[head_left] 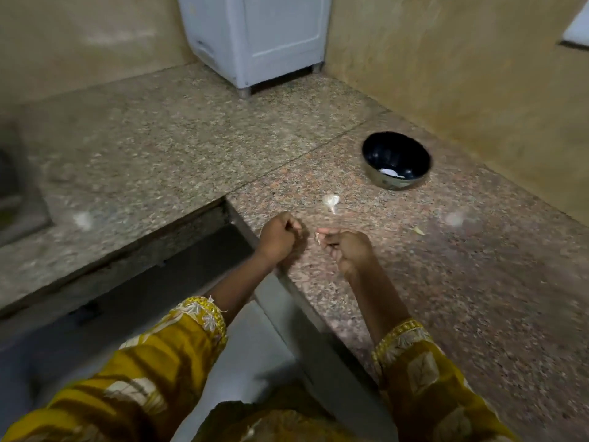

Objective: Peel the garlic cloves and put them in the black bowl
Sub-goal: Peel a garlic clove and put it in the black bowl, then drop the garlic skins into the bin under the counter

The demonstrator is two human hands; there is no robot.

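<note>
Item: garlic clove [318, 236], pinched at the fingertips of the right hand [349, 252], above the tabletop [446, 282] near its front edge.
Left hand [279, 238]: fingers curled into a fist just beside the right; whether it holds anything is too blurred to tell.
Black bowl [392, 151]: upright on the tabletop, beyond the hands to the right, white pieces [390, 172] inside.
Garlic piece with papery skin [330, 201]: lying between hands and bowl.
Sleeves: yellow, embroidered cuffs.

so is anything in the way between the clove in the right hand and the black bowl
Nothing blocks it. A loose garlic piece lies on the counter between the clove in the right hand and the bowl, likely low enough to pass over.
</note>
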